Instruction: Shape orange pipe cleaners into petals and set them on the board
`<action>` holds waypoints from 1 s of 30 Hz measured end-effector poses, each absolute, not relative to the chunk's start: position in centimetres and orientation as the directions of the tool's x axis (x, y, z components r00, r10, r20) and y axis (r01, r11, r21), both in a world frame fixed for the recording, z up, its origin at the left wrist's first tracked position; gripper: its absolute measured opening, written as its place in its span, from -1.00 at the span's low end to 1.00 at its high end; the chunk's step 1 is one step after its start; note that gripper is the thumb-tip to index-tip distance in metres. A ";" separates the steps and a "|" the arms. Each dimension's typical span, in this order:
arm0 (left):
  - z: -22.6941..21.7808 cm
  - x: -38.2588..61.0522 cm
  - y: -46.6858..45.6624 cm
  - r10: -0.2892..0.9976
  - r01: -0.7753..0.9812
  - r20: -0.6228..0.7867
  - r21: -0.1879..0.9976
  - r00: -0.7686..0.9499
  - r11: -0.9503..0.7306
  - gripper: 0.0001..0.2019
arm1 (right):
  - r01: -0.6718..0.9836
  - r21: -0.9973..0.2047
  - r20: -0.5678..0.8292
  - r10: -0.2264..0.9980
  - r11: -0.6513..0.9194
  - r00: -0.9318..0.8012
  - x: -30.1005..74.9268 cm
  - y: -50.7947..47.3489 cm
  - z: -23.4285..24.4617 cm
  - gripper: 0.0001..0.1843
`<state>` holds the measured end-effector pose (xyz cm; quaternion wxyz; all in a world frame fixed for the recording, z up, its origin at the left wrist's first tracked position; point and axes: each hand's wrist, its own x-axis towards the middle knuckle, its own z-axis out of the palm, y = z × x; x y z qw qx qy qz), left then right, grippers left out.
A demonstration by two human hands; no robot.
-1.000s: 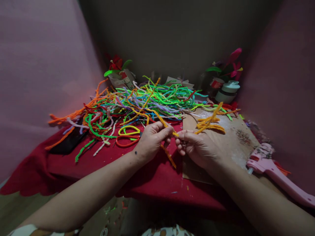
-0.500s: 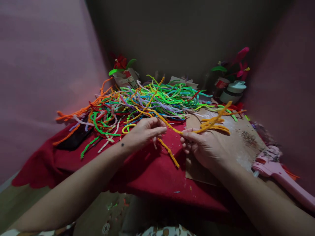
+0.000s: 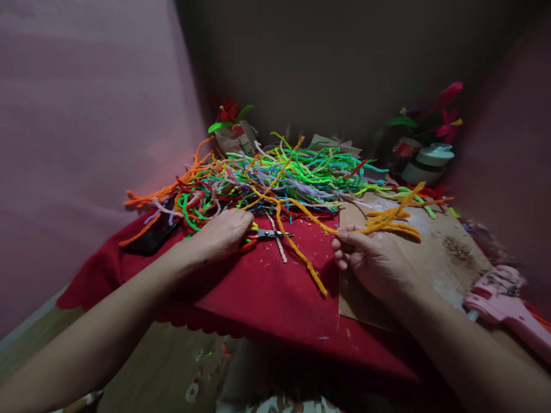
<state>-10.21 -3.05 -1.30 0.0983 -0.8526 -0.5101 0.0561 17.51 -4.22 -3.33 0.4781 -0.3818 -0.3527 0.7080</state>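
Observation:
My left hand [image 3: 221, 234] lies curled over the handles of a small pair of scissors [image 3: 269, 233] on the red cloth [image 3: 267, 292]; the metal blades stick out to the right of it. My right hand [image 3: 372, 258] pinches a bundle of orange pipe cleaners [image 3: 390, 218] above a brown cardboard sheet [image 3: 434, 258]. One long orange pipe cleaner [image 3: 301, 258] runs from that pinch into the pile and bends down across the cloth.
A big tangled pile of coloured pipe cleaners [image 3: 279, 172] covers the back of the table. A pink glue gun [image 3: 503, 304] lies at the right. A black phone [image 3: 152, 235] lies left. A white jar [image 3: 428, 163] and paper flowers [image 3: 447, 106] stand behind.
My left hand let go of the orange pipe cleaner and moved left and down onto the scissors. My right hand kept its pinch on the orange bundle. The view shifted left.

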 end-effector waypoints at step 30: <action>0.2 -4.6 -7.6 0.898 0.851 -0.024 -0.310 0.439 -0.424 -0.86 | -0.367 -0.890 -0.188 0.952 -0.269 -0.242 17.1 -5.1 -2.1 -0.84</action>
